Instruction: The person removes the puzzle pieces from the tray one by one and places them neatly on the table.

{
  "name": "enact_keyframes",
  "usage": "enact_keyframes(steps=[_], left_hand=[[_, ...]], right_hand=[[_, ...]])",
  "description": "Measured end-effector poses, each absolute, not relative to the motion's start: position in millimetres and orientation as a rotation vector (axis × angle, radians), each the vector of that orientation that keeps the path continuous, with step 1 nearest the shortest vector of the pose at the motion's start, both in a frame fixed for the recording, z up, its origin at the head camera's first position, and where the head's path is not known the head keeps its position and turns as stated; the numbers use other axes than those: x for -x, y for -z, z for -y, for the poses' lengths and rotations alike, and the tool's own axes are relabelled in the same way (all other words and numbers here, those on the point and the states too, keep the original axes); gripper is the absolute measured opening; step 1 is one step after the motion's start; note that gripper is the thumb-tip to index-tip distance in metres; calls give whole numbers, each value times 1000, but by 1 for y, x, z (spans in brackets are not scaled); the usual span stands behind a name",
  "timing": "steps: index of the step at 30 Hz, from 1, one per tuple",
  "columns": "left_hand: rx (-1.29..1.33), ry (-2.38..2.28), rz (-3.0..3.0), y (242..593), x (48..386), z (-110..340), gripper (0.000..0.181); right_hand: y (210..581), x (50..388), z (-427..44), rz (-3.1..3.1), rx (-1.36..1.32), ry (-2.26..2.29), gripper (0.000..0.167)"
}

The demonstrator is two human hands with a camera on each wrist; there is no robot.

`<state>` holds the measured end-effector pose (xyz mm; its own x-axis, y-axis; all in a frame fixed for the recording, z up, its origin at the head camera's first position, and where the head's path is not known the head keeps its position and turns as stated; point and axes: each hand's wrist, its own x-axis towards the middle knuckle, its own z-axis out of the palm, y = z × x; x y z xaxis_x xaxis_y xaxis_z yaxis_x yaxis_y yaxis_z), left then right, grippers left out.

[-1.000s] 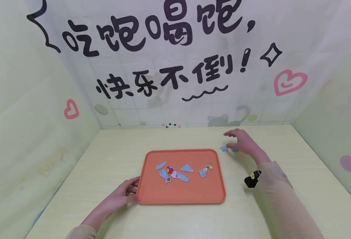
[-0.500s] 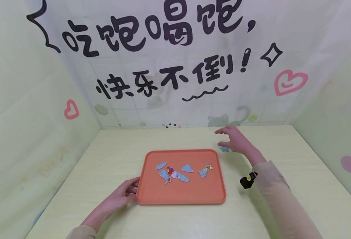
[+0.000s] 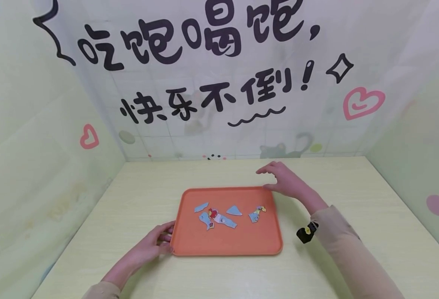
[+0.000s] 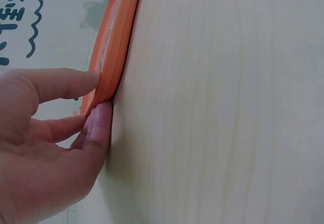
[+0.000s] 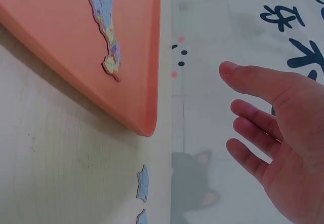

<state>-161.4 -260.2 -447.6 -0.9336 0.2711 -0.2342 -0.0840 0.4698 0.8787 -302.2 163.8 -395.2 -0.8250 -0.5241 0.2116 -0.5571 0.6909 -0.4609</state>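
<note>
An orange tray (image 3: 227,243) lies on the table with several blue, illustrated puzzle pieces (image 3: 234,210) spread on it. My left hand (image 3: 156,244) grips its left rim by the front corner; in the left wrist view that hand (image 4: 55,138) has its thumb side on the tray rim (image 4: 116,57) and other fingers under it. Over the back right corner hovers my right hand (image 3: 284,182), fingers spread and empty, also seen in the right wrist view as a hand (image 5: 286,133) off to the side. Two pieces (image 5: 143,184) lie on the table beyond the tray corner, hidden behind the hand in the head view.
A pale wooden table (image 3: 129,199) carries the tray. Behind it hangs a light backdrop (image 3: 219,141) with black lettering, and curtain-like walls stand at the left and right. A black object with a yellow mark (image 3: 307,232) is at the right wrist.
My right hand has moved left from above the loose table pieces to the tray's back right corner, staying empty. My left hand and the tray have not moved.
</note>
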Motion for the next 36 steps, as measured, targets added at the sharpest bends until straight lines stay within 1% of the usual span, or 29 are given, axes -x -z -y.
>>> enact_keyframes(steps=[6,16,28,36], left_hand=[[-158,-1454,-2381,450,162,261,81],[-120,-1442,-2409,451,162,260,80],[-137,-1453,-2398,450,160,260,81],[-148,-1453,-2395,449,162,260,82]], right_hand=[[394,292,-154,2857,-928,-845,45],[403,280,-142,2900,-948,-976,44],[410,271,-134,2933,-941,-993,45],[419,265,-133,2940,-940,-1020,50]])
